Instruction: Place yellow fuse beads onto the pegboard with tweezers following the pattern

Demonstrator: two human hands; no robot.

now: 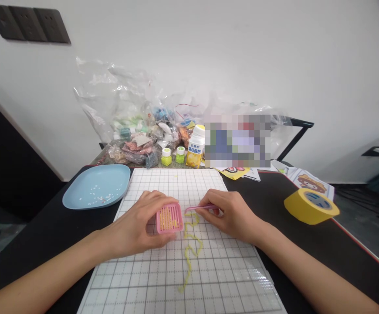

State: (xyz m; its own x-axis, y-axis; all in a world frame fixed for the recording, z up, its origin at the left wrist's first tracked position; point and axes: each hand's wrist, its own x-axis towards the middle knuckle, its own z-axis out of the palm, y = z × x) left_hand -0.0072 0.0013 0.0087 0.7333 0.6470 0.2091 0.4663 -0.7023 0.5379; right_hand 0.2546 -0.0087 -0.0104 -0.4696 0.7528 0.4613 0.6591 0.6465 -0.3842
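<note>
My left hand is closed around a small pink square tray with yellow beads lying in it, held just above the clear gridded pegboard. My right hand pinches pink tweezers, whose tip points left and reaches the tray's right edge. A winding line of yellow beads runs down the board from under the tweezers toward me.
A light blue plate with a few small beads lies at the left. A yellow tape roll sits at the right. Behind the board stand two little green-capped jars, a white bottle, plastic bags of beads and printed sheets.
</note>
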